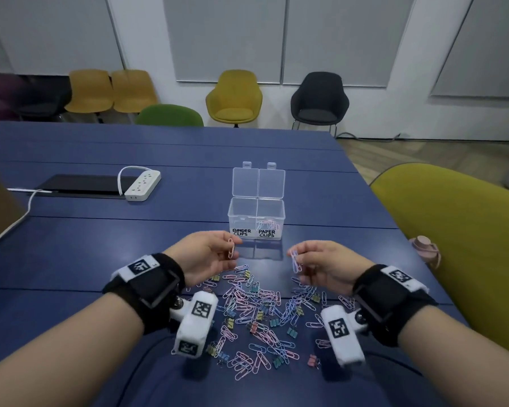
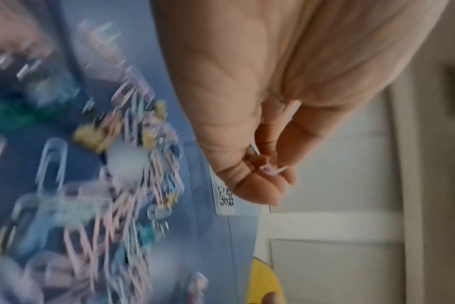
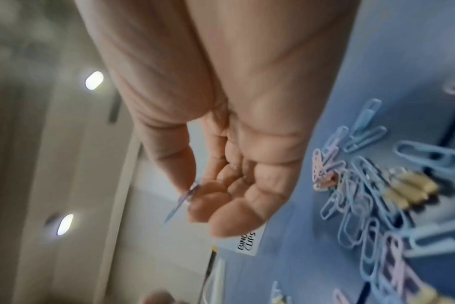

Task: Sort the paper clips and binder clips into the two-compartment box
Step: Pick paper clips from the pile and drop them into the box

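Pink wire showed between our left hand's (image 1: 206,255) thumb and fingertips: one pink paper clip (image 1: 230,248), pinched upright. Our right hand (image 1: 325,264) pinched a blue paper clip (image 1: 295,261). Both hovered above the clip pile (image 1: 262,312), near the clear two-compartment box (image 1: 256,218).

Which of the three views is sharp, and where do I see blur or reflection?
Head view: sharpest, box labels readable, and the clear box reflects faintly on the glossy table. Left wrist view: the clip pile is heavily smeared, the left hand softer but legible. Right wrist view: mildly blurred; the right hand is recognisable, ceiling lights glare.
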A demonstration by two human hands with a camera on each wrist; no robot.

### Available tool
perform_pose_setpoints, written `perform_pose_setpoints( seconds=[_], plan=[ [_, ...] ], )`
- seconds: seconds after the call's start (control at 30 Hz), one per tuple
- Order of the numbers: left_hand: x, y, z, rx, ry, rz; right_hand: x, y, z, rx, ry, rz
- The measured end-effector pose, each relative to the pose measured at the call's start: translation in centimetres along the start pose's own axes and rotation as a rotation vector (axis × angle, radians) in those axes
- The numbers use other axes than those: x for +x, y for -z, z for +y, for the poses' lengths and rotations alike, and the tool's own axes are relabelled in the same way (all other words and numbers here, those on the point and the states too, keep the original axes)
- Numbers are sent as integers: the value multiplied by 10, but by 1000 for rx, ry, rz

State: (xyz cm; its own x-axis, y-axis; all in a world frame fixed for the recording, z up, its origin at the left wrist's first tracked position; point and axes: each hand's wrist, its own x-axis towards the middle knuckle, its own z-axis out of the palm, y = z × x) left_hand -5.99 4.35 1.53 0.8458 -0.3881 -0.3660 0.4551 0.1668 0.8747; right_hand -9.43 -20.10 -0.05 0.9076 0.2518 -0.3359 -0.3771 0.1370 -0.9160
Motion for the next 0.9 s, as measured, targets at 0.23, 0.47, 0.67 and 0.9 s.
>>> perform_pose_setpoints(
  seconds=[0.23,0.47,0.67,0.9],
  plan=[
    [6,-7,-18,203,115,4,-6,5,12,286,-41,90],
    [5,-21,-26,1508,-13,1,7,-31,11,-1386,92,24],
    [14,-25,-36,1718,-32,6,18,-58,12,-1609,71,-31],
    [19,-23,-38,1752,-54,-23,28,-56,13,-1612,56,-39]
  ],
)
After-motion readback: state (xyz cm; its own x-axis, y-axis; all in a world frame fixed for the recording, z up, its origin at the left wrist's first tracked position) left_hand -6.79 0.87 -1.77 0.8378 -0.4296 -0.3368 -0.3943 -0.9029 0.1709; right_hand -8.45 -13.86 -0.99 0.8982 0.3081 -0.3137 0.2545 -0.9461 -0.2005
